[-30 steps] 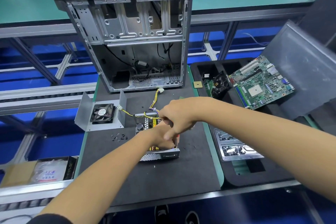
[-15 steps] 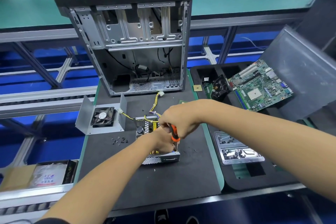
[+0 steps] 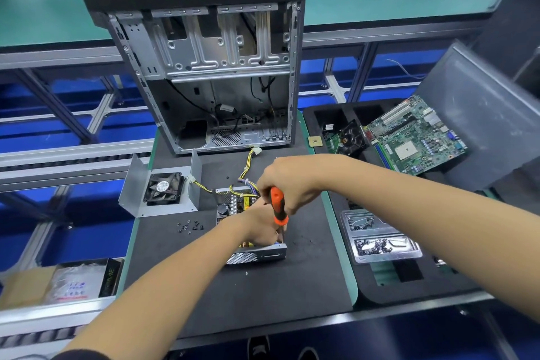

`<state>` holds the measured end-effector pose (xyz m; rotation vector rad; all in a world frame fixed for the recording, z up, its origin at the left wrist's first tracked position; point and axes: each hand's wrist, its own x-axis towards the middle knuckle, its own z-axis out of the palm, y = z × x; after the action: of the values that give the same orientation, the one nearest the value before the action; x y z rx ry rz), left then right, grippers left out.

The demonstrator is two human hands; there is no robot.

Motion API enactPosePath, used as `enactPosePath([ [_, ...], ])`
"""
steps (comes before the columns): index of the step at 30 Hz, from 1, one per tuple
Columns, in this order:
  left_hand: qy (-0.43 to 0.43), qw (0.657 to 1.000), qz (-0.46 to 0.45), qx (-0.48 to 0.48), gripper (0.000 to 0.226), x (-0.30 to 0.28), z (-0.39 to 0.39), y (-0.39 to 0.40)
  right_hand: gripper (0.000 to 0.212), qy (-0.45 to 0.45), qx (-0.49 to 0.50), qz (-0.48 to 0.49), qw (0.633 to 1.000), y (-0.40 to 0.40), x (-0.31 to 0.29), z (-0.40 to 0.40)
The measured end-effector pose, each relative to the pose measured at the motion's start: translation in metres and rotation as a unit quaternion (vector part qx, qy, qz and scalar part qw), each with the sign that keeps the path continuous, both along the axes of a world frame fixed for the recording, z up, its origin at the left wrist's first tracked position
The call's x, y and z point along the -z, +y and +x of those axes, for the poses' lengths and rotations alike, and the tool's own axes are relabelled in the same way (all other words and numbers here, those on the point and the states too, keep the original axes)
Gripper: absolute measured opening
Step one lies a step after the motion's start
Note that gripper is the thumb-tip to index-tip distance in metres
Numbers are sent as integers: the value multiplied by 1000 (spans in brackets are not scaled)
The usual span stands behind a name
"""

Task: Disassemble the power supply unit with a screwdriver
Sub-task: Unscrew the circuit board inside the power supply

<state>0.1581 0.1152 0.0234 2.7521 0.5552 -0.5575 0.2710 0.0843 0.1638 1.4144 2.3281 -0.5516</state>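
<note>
At the far left a box sits below the mat's edge, and on the black mat a fan in its metal bracket lies beside a scatter of loose screws, in front of the upright open case. The PSU lies mid-mat with its lid off, yellow wires running from it; the left hand rests on it, though I cannot tell whether its fingers grip, while the right hand grasps the orange screwdriver, held upright with its tip down at the unit's right near corner. To the right a screw tray sits in a foam tray, with a motherboard behind it.
</note>
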Motion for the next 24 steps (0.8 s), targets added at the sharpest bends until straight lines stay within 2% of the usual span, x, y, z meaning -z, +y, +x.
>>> enactPosePath([
  [7,-27,998,41,28,14,-2,-1,-2,20,2,26,-20,999,-2,5,0],
  [11,16,995,85,41,22,-2,6,-4,21,-5,42,-10,999,2,5,7],
  [13,-34,996,80,20,10,-1,10,-7,22,-3,57,-31,998,4,6,10],
  [14,-51,996,74,9,11,1,12,-7,22,-5,61,-39,997,4,8,11],
  [17,-6,997,80,14,11,-1,17,-8,22,-11,74,-35,997,6,17,16],
  [18,15,994,101,31,6,-2,19,-8,23,-2,92,-35,995,7,18,20],
  [20,43,988,139,56,15,-1,21,-9,31,42,149,-44,987,11,19,30],
  [24,42,990,132,36,19,4,24,-9,43,133,272,-56,951,19,30,44],
])
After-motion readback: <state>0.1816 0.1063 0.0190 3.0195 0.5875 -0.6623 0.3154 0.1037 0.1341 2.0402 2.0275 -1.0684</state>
